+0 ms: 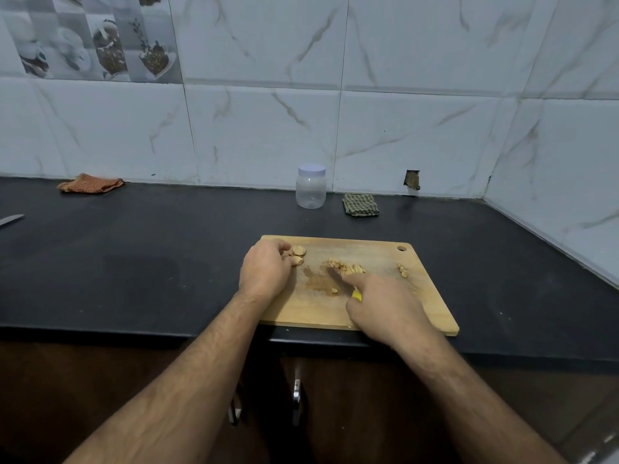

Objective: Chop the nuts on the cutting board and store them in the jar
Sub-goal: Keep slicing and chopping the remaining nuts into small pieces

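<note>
Roughly midway, as judged. Black stone counter (134, 262) carries rectangular wooden cutting board (385, 306) at near edge. Clear plastic jar with white lid (311, 187) stood far behind board, lid on, nothing seen inside; storing not begun. Right hand (385, 309) curled round yellow-handled knife (357, 294), index finger laid along blade. Left hand (266, 267) pinches whole pale nuts (298, 255) at far left of board. Chopped nut pile (346, 267) at board centre; few pieces (403, 271) at right.

Between the cutting board (375, 316) and the lidded jar (311, 187) by the wall runs bare dark desk (150, 262), with only a folded green cloth (360, 204) just right of the jar beside that path.
</note>
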A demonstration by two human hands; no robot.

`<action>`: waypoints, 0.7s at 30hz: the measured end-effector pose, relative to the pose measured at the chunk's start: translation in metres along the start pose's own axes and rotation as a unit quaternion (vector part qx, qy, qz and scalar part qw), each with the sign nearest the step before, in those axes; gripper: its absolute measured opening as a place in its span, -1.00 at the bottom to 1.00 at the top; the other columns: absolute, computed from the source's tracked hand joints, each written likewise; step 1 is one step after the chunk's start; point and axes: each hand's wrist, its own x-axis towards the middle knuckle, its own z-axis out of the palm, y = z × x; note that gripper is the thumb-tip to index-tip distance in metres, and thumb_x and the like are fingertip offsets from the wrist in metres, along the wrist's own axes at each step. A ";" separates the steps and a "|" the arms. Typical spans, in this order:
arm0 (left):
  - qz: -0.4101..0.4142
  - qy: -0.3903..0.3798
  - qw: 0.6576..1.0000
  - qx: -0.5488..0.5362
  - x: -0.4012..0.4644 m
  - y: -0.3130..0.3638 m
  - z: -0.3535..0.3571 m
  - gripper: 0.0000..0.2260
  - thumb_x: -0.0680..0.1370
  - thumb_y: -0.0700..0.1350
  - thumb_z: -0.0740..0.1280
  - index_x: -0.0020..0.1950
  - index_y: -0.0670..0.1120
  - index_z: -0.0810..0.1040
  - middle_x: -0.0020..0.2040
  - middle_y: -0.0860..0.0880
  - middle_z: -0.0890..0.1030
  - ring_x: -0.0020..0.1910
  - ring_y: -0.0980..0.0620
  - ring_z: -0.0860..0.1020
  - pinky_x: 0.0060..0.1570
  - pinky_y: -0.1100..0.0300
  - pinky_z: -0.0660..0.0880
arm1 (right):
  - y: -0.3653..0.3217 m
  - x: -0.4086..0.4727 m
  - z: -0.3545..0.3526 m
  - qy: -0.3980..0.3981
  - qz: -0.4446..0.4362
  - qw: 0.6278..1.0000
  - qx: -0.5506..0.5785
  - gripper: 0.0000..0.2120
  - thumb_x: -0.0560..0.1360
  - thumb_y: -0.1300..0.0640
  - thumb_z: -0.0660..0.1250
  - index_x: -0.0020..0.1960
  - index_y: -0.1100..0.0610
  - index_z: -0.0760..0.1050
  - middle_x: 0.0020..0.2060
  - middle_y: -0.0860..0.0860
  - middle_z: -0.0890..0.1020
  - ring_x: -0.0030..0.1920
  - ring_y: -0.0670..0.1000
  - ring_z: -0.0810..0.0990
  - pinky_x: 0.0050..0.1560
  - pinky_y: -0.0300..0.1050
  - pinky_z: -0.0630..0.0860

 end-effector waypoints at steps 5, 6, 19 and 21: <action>0.014 -0.009 0.999 0.041 0.004 -0.001 0.006 -0.83 0.56 -0.04 0.38 0.14 0.05 0.66 0.06 0.04 0.68 0.09 0.02 0.59 0.10 0.12 0.53 | 0.011 -0.014 -0.002 -0.026 -0.014 1.000 0.008 -0.54 0.55 0.03 0.25 0.43 -0.22 0.40 0.13 -0.14 0.60 -0.08 -0.12 0.49 -0.15 -0.20 0.43; 0.015 -0.007 0.999 0.048 0.003 -0.001 0.006 -0.84 0.56 -0.05 0.37 0.12 0.06 0.67 0.05 0.04 0.68 0.08 0.01 0.59 0.10 0.12 0.53 | 0.013 -0.014 -0.002 -0.019 -0.006 1.000 0.001 -0.54 0.56 0.04 0.24 0.43 -0.23 0.40 0.13 -0.13 0.59 -0.03 -0.10 0.52 -0.14 -0.19 0.44; -0.005 0.004 1.000 -0.013 -0.001 0.001 0.002 -0.95 0.50 -0.03 0.46 -0.13 0.06 0.61 -0.16 0.14 0.62 -0.07 0.09 0.57 -0.06 0.12 0.53 | 0.007 -0.005 0.002 0.029 0.007 0.999 0.021 -0.53 0.55 0.05 0.23 0.45 -0.17 0.39 0.10 -0.09 0.65 -0.01 -0.03 0.59 -0.13 -0.15 0.47; -0.020 -0.009 0.999 -0.034 -0.002 0.002 0.000 -0.92 0.49 0.00 0.47 -0.17 0.07 0.61 -0.20 0.17 0.60 -0.10 0.12 0.57 -0.14 0.16 0.47 | 0.003 -0.001 0.002 0.036 0.005 0.999 0.024 -0.53 0.55 0.07 0.23 0.45 -0.14 0.38 0.08 -0.06 0.66 0.02 0.01 0.59 -0.10 -0.12 0.49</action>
